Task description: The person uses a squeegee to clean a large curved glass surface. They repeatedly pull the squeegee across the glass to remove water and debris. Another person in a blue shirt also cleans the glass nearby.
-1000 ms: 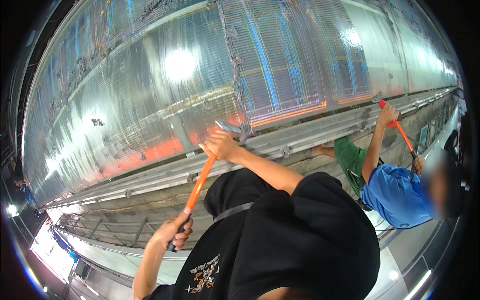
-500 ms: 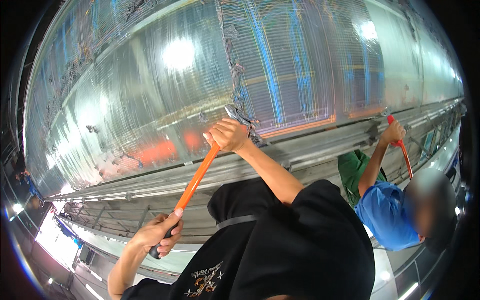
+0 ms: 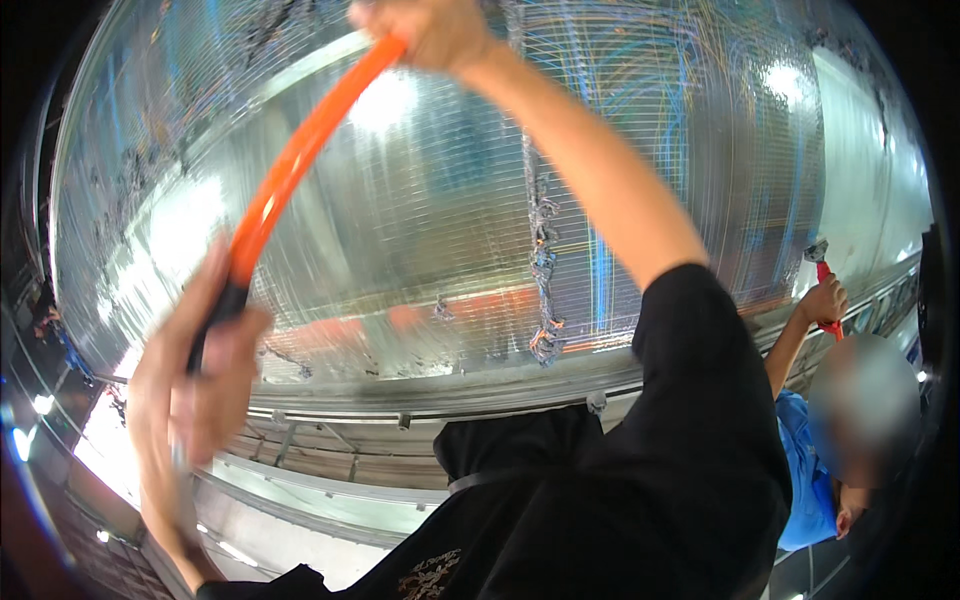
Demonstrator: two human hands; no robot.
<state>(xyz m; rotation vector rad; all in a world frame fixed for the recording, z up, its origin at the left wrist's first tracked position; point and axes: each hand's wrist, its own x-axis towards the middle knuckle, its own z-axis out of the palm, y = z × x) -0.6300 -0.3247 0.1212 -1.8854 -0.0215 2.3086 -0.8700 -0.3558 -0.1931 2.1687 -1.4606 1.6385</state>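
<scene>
A long-handled scraper (image 3: 290,180) with an orange shaft slants up across the left half of the view. Its black grip end (image 3: 215,315) lies in my left hand (image 3: 205,370), fingers wrapped round it and blurred by motion. My right hand (image 3: 430,35) is closed round the upper shaft at the top edge; the tool's head is out of view there. Behind it stretches a large glossy curved surface (image 3: 400,230), finely ridged and streaked with blue and orange lines. A ragged strip of grey scraps (image 3: 543,270) runs down that surface, below my right forearm.
Metal rails (image 3: 350,400) run along the surface's lower edge, close to my body. At the right, a co-worker in a blue shirt (image 3: 800,470) holds a red-handled tool (image 3: 825,290) with a grey head against the surface. A bright opening (image 3: 100,430) shows at lower left.
Both my hands have moved up with the scraper, the left also leftward. Its head has left the view at the top. The co-worker's tool now shows farther right and lower.
</scene>
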